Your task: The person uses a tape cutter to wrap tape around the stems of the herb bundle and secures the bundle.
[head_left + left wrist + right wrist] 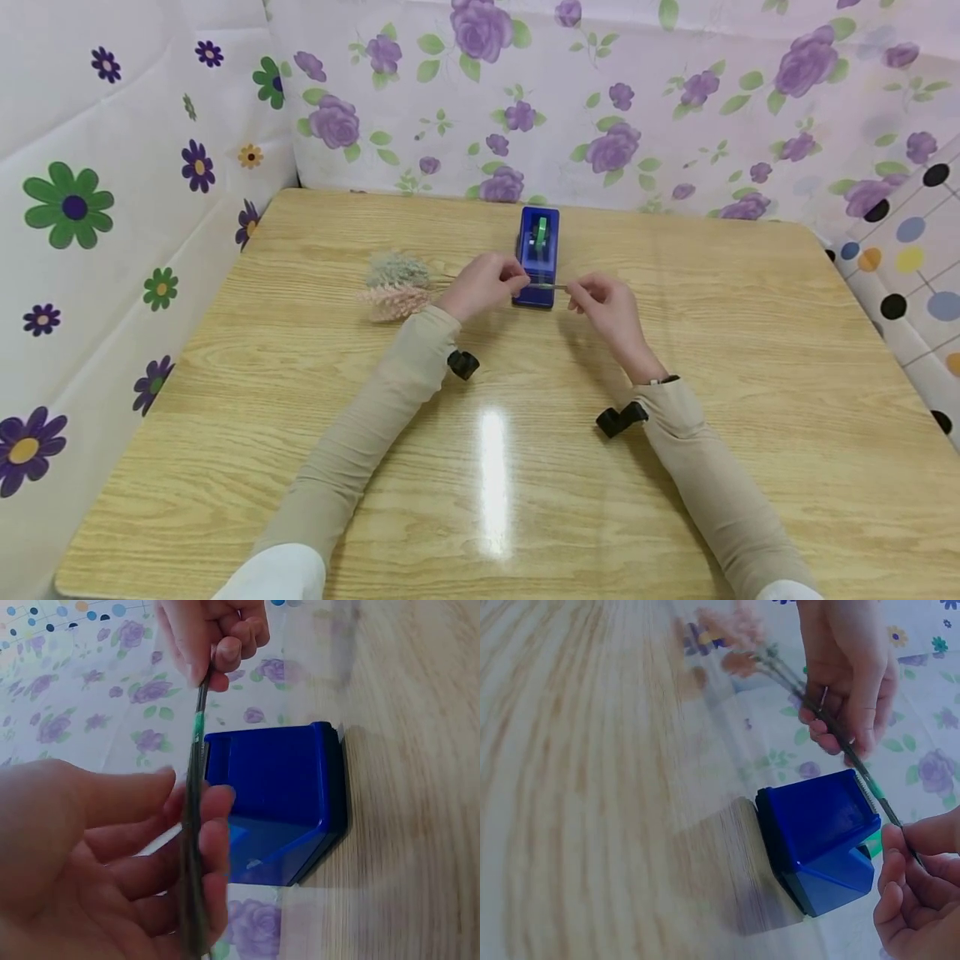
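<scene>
A bunch of flowers with dark stems (838,735) is held level between my hands, over the front of a blue tape dispenser (534,298). My left hand (483,285) holds the stems with its fingers curled round them. Near the stems' ends, my right hand (609,308) pinches them between thumb and fingers. Between the two hands a band of green tape (199,724) sits on the stems. The pale green flower head (397,271) and pink flower head (397,302) extend left of my left hand.
A green tape roll (541,232) sits in the dispenser, whose toothed cutter (866,792) faces the stems. The wooden table (300,400) meets flower-printed cloth (420,100) at the back. Black wrist mounts (462,364) stick out from both sleeves.
</scene>
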The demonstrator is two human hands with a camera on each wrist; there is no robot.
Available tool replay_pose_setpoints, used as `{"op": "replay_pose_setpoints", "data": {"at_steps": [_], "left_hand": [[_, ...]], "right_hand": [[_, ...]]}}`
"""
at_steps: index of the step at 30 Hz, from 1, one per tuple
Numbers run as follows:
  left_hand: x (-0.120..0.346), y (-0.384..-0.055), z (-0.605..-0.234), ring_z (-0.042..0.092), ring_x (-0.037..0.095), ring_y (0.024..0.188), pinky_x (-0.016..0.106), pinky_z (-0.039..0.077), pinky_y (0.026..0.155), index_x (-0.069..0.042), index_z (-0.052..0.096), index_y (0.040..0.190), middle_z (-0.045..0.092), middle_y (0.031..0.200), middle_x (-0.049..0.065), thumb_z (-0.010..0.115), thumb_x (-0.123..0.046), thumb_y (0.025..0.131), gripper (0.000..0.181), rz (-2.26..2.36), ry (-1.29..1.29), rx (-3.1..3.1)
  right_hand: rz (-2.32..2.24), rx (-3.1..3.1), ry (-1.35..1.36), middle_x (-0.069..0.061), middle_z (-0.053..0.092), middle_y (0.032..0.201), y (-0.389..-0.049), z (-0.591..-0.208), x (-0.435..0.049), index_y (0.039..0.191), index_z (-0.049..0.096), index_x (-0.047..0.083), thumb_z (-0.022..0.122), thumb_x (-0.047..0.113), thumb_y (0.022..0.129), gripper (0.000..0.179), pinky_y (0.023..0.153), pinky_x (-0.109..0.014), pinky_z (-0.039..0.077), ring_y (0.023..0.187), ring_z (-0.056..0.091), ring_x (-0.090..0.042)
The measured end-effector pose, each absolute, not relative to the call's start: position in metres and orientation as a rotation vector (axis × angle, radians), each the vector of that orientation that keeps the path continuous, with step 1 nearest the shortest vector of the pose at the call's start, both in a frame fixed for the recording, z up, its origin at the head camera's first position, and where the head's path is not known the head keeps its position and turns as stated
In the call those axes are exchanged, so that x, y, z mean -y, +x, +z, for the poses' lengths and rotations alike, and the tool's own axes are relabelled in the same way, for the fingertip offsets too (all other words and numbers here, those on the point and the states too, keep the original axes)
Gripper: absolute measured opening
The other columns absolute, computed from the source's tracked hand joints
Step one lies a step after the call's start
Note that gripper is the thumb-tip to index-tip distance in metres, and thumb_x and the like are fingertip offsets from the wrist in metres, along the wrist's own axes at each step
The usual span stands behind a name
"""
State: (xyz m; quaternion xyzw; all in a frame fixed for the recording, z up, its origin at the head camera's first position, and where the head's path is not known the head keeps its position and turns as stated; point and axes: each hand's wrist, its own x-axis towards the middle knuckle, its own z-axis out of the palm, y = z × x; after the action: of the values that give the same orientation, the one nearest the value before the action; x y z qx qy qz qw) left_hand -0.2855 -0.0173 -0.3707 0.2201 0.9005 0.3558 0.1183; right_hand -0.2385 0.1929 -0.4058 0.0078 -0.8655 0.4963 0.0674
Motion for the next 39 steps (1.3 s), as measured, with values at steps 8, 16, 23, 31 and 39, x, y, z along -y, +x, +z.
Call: {"op": "replay_pose_setpoints", "data": {"at_steps": [8, 16, 23, 31, 39], "left_hand": [[0.0175, -0.287, -0.3708, 0.065, 0.019, 0.09, 0.032, 0.051, 0.082, -0.006, 0.073, 0.108, 0.072, 0.105, 0.009, 0.055, -0.021, 0.1, 0.024, 0.982, 0.561, -2.663], [0.0159, -0.2853, -0.3716, 0.064, 0.021, 0.091, 0.033, 0.051, 0.084, -0.006, 0.073, 0.101, 0.072, 0.102, 0.009, 0.059, -0.02, 0.097, 0.019, 1.032, 0.571, -2.688], [0.0155, -0.2859, -0.375, 0.061, 0.019, 0.086, 0.03, 0.048, 0.08, -0.004, 0.069, 0.095, 0.069, 0.095, 0.009, 0.064, -0.014, 0.094, 0.011, 1.084, 0.602, -2.696], [0.0199, -0.2884, -0.3775, 0.051, 0.014, 0.07, 0.025, 0.04, 0.065, -0.003, 0.068, 0.095, 0.068, 0.091, 0.01, 0.051, -0.026, 0.102, 0.029, 0.956, 0.612, -2.671], [0.0192, -0.2887, -0.3773, 0.048, 0.014, 0.068, 0.025, 0.038, 0.064, -0.004, 0.071, 0.093, 0.065, 0.082, 0.004, 0.055, -0.027, 0.1, 0.029, 0.938, 0.587, -2.684]], "right_hand": [[1.498, 2.577, 0.057, -0.002, 0.068, 0.078, -0.2371, -0.4062, -0.1917, 0.103, 0.07, -0.001, 0.062, 0.023, 0.096, 0.026, 0.064, -0.018, 0.044, 0.069, 0.058, -0.004], [1.521, 2.523, 0.07, -0.012, 0.07, 0.086, -0.2353, -0.4078, -0.1904, 0.105, 0.07, 0.0, 0.063, 0.021, 0.095, 0.024, 0.064, -0.018, 0.044, 0.071, 0.059, -0.004], [1.584, 2.494, 0.082, -0.021, 0.07, 0.098, -0.2348, -0.4079, -0.1884, 0.105, 0.068, 0.0, 0.064, 0.013, 0.093, 0.018, 0.071, -0.016, 0.05, 0.086, 0.067, -0.021], [1.6, 2.498, 0.086, -0.022, 0.07, 0.103, -0.2389, -0.4106, -0.1901, 0.106, 0.067, -0.002, 0.064, 0.012, 0.093, 0.019, 0.074, -0.016, 0.05, 0.088, 0.067, -0.017], [1.68, 2.513, 0.065, 0.007, 0.065, 0.085, -0.2377, -0.4086, -0.1905, 0.111, 0.065, -0.001, 0.063, 0.02, 0.094, 0.026, 0.069, -0.019, 0.045, 0.078, 0.059, -0.003]]}}
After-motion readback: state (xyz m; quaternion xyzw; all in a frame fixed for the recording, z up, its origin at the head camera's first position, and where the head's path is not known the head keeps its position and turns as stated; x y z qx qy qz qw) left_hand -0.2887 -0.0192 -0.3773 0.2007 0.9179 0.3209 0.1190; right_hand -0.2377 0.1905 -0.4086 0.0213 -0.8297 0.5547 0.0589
